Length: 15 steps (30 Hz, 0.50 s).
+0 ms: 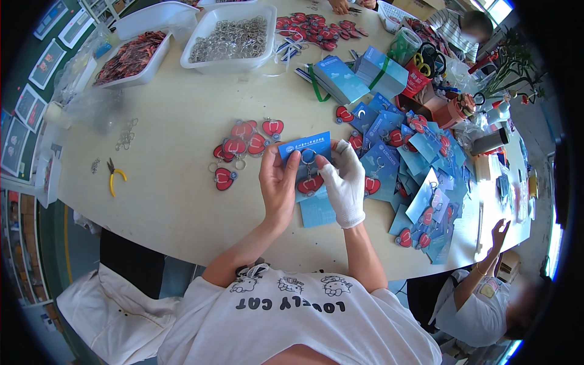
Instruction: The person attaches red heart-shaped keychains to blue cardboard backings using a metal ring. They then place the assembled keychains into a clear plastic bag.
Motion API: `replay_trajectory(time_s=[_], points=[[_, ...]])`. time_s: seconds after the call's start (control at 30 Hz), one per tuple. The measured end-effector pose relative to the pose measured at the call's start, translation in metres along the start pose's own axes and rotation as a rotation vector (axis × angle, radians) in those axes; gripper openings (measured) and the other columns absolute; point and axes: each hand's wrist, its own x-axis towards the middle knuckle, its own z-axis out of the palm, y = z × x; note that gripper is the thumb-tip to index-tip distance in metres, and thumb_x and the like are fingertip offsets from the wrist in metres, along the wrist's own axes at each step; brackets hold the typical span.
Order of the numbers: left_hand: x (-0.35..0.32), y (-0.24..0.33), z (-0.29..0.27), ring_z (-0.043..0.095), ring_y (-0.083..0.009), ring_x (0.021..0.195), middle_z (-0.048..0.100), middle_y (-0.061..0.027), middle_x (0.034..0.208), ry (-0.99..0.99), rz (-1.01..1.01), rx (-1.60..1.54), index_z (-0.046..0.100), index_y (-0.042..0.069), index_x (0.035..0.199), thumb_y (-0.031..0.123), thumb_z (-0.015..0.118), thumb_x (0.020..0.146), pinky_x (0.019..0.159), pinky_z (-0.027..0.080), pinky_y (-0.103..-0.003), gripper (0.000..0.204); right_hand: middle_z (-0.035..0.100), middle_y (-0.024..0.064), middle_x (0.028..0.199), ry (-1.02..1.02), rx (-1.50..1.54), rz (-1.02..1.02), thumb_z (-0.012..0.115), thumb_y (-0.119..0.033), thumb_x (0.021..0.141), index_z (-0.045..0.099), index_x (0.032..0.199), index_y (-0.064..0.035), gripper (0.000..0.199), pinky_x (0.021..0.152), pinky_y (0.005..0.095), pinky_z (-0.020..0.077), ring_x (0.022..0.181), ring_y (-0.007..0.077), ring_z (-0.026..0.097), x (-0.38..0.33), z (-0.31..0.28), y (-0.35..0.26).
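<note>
Both hands on one blue card.
Your left hand (278, 182) and gloved right hand (344, 185) pinch the card (307, 148); heart keyring (309, 182) hangs between, toward 6 o'clock.

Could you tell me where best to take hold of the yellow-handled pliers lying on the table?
Probably by the two yellow handles, coming from above: the pliers lie flat on the table, apart from other things, with the handles toward the person and the dark nose pointing away.
</note>
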Motion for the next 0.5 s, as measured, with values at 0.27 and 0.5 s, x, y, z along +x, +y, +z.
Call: replay_trajectory(time_s=[0.27,0.5], points=[[-0.003,0.004,0.003,0.055,-0.0084,0.094,0.059,-0.0061,0.103,-0.006,0.021,0.051,0.050,0.000,0.108,0.003,0.055,0.094,0.086,0.044,-0.024,0.015,0.063,0.0042,0.079,0.084,-0.165,-0.111,0.072,-0.003,0.072,0.059,0.097,0.0040,0.030,0.067,0.0254,0.0469,0.067,0.0102,0.052,0.003,-0.006,-0.008],[-0.005,0.004,0.003,0.055,-0.0087,0.094,0.058,-0.0053,0.101,-0.032,0.053,0.080,0.051,0.000,0.109,0.005,0.057,0.093,0.085,0.044,-0.025,0.018,0.063,0.0065,0.081,0.037,-0.305,-0.126,0.071,-0.004,0.069,0.057,0.098,0.0064,0.034,0.068,0.0261,0.0480,0.069,0.0106,0.054,0.005,-0.004,-0.011]])
